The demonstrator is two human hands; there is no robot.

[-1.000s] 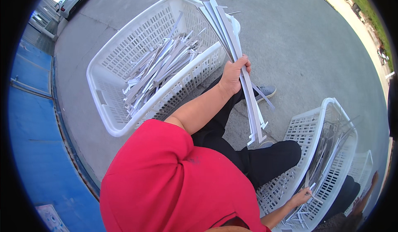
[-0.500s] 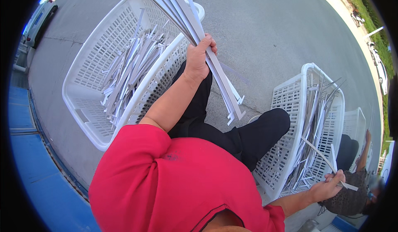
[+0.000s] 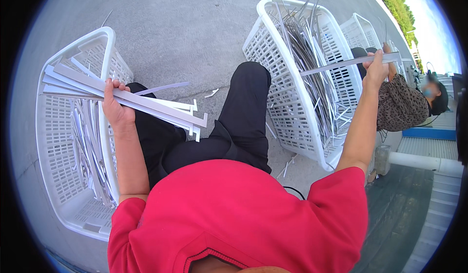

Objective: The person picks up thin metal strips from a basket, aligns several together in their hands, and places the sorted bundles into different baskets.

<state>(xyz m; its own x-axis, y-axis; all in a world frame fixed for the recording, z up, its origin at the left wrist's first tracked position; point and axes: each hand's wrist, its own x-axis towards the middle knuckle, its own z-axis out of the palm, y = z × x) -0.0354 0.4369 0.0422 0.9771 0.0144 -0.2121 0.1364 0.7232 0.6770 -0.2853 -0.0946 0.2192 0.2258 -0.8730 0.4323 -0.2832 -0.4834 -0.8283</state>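
My left hand (image 3: 117, 108) is closed around a bundle of flat white and grey strips (image 3: 156, 103), several with hooked ends that point toward my lap. The bundle's other end reaches over the left white plastic basket (image 3: 111, 61), where more loose strips (image 3: 90, 151) lie in a heap. My right hand (image 3: 374, 72) grips a single long grey strip (image 3: 336, 66), held across the top of the right white basket (image 3: 291, 61). Tangled thin strips (image 3: 307, 44), grey and white, fill that basket. One pale strip (image 3: 163, 87) sticks out from beneath the bundle.
Beyond the right basket sits another person (image 3: 402, 100) in a patterned top, beside a further white basket (image 3: 360, 29). Small white scraps (image 3: 212, 93) lie on the concrete ground (image 3: 190, 24). A white pipe (image 3: 419, 161) runs at the right, near my right elbow.
The view has turned to the right. My left hand's bundle has swung from pointing away to lying more crosswise. My right hand has risen with its strip, now over the right basket's far side.
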